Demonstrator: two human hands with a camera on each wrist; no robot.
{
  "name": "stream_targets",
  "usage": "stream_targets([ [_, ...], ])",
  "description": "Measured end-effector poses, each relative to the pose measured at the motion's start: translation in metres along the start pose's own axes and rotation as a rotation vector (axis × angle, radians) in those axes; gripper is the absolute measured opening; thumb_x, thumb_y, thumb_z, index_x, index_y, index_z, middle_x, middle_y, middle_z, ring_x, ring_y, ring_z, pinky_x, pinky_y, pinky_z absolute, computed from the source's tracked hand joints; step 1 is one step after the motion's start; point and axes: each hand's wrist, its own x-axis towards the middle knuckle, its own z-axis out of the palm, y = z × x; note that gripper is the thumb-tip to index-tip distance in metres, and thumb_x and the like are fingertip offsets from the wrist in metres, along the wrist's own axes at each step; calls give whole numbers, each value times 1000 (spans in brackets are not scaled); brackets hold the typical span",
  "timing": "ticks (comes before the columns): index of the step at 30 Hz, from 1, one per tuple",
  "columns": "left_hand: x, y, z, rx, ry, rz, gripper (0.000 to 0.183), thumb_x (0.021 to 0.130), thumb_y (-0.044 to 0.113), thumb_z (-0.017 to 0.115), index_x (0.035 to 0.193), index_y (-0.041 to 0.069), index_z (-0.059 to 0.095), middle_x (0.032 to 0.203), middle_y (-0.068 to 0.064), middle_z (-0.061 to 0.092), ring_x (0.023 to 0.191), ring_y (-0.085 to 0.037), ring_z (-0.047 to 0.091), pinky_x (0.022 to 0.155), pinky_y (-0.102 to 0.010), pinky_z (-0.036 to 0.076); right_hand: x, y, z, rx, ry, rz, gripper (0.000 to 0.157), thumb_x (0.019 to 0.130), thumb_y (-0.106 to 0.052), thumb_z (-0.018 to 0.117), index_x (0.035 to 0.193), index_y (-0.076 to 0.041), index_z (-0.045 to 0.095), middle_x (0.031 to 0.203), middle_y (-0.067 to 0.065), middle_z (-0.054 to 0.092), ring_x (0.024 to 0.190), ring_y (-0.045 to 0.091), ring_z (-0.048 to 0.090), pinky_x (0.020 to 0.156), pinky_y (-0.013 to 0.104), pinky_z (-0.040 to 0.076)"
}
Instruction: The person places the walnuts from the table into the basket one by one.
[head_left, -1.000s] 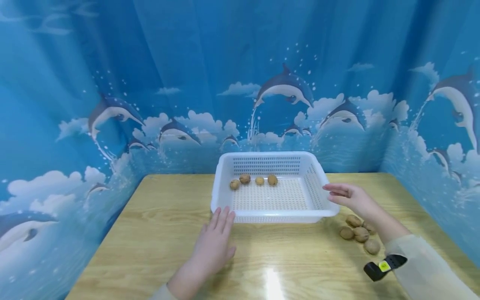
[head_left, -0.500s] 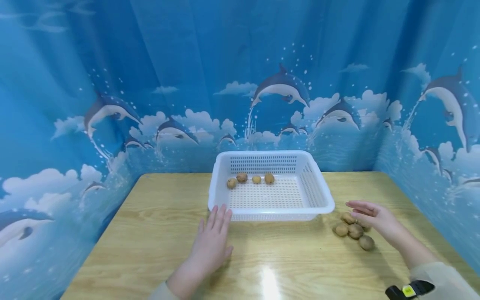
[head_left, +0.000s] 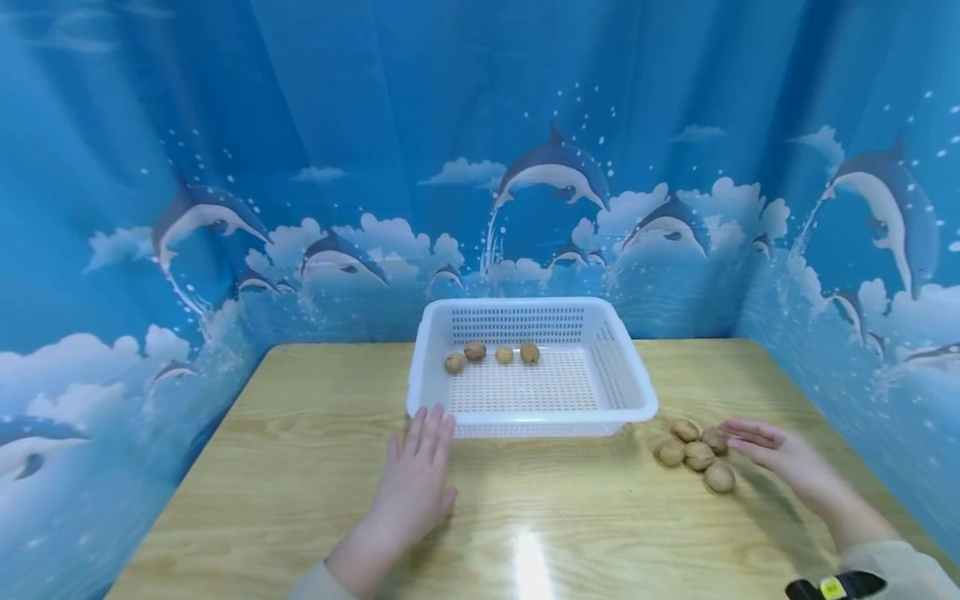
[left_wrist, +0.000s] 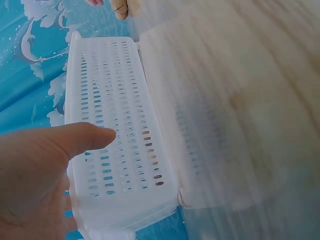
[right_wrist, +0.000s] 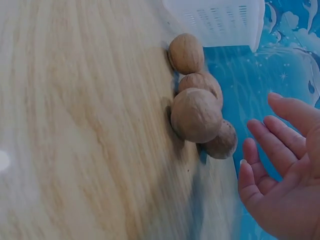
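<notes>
A white plastic basket (head_left: pixel 555 418) with slotted walls stands near the back of the table, and several walnuts (head_left: pixel 474 352) lie inside at its left. The fingertips of my left hand (head_left: pixel 411 492) are at the basket's front left rim, fingers straight; the left wrist view shows the thumb (left_wrist: pixel 92 138) in front of the slotted wall. To the right of the basket, several more walnuts (head_left: pixel 698 456) sit in a cluster on the wood. My right hand (head_left: pixel 798 467) hovers at the cluster's right side, fingers loosely bent and holding nothing, fingertips right by the rearmost walnut (head_left: pixel 715 440).
The wooden table (head_left: pixel 315 450) ends at a blue curtain (head_left: pixel 450 150) printed with dolphins, which surrounds the back and both sides. A black strap with a yellow patch (head_left: pixel 832 588) is on the right wrist.
My right hand has moved from the basket's right rim down and right to the walnut cluster. My left hand stays at the rim. The whole view has shifted slightly.
</notes>
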Motion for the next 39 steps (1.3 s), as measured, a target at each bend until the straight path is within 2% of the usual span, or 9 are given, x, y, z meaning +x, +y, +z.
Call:
stream_targets([
  [6, 6, -4, 0, 20, 121, 22, 84, 71, 35, 77, 136, -1, 38, 138, -23, 39, 127, -43, 34, 99, -64, 31, 0, 6, -1, -50, 8, 35, 59, 96, -30, 53, 135, 10, 37, 132, 28, 46, 92, -16, 46, 83, 29, 50],
  [9, 9, -6, 1, 39, 177, 47, 80, 70, 36, 78, 133, 0, 43, 133, -22, 45, 123, -41, 41, 97, -62, 35, 0, 7, -2, -64, 18, 67, 61, 96, -32, 51, 136, 12, 35, 134, 31, 43, 100, -1, 53, 88, 46, 47],
  [11, 10, -8, 2, 42, 193, 75, 79, 71, 37, 77, 133, 1, 43, 134, -22, 45, 123, -39, 41, 98, -60, 35, 1, 8, -2, -62, 22, 85, 62, 97, -32, 50, 136, 13, 34, 134, 33, 41, 98, 0, 53, 88, 45, 47],
  [16, 8, -12, 7, 32, 153, 147, 78, 79, 34, 71, 141, 2, 37, 147, -19, 31, 133, -38, 31, 101, -59, 30, 6, 17, -1, -96, 40, 87, 63, 97, -33, 50, 134, 16, 33, 133, 35, 41, 93, -3, 54, 75, 22, 49],
  [19, 9, -13, 8, 26, 130, 158, 79, 80, 33, 70, 143, 3, 33, 150, -14, 25, 136, -36, 25, 103, -58, 27, 10, 20, 2, -161, 50, 52, 63, 97, -32, 50, 133, 17, 34, 132, 36, 40, 109, 30, 56, 80, 33, 52],
  [21, 9, -14, 7, 25, 130, 164, 79, 80, 33, 70, 143, 3, 33, 151, -12, 24, 136, -35, 24, 104, -57, 26, 13, 18, 5, -189, 40, 44, 65, 96, -33, 50, 134, 17, 33, 133, 37, 38, 117, 52, 40, 87, 46, 49],
  [24, 10, -14, 5, 17, 132, 178, 80, 80, 32, 70, 143, 3, 32, 151, -11, 24, 136, -34, 24, 105, -56, 25, 17, 15, 7, -189, -7, 63, 69, 97, -35, 49, 135, 18, 28, 134, 40, 32, 119, 55, 34, 91, 59, 40],
  [34, 15, -14, 0, -15, 173, 233, 76, 76, 30, 73, 138, -1, 41, 142, -16, 40, 125, -38, 41, 102, -56, 33, 24, 12, 4, -252, -22, 126, 76, 95, -42, 49, 136, 18, 27, 131, 42, 34, 117, 56, 35, 89, 59, 41],
  [39, 16, -16, -3, -21, 118, 219, 75, 78, 31, 71, 139, 0, 40, 143, -16, 39, 126, -37, 40, 103, -54, 32, 26, 13, 7, -233, -9, 163, 81, 93, -48, 50, 135, 18, 29, 131, 42, 34, 117, 55, 36, 90, 58, 41],
])
